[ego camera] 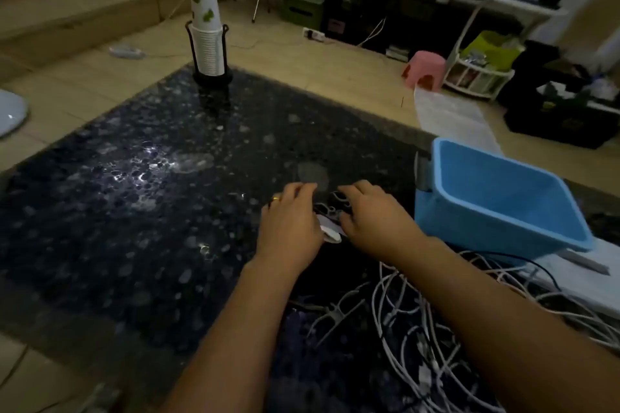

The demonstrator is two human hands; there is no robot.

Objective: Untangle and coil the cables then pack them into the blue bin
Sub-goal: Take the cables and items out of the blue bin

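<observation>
Just left of the blue bin (496, 198), both hands worked close together over the dark tabletop (134, 194). The left hand (290, 223) had its fingers (302, 189) curled, and the right hand (372, 211) had its fingers (349, 193) curled toward them; between the two sat a small bundle of cable (330, 208), dark loops with a pale piece showing at the near edge. Both hands seemed to pinch that bundle, though blur and dim light hid exactly which fingertips gripped it, and I could not tell whether the pale piece was a plug or a tie.

The bundle lay directly between the fingers, its loops running roughly from one hand to the other. The bin stood just to the right of the right hand, open side up and tilted, with nothing visible inside. So the right hand was the nearer one for dropping the coil in, and the carry would be a short move rightward over the bin's near rim.

Nearer the person than the bin, a tangled heap of white cables (419, 329) spread across the tabletop beneath the right forearm, some strands reaching under the bin's near corner. Judging by that heap, most of the sorting was not yet done. Far across the tabletop from the bin stood a stack of paper cups (208, 40) in a wire holder.
</observation>
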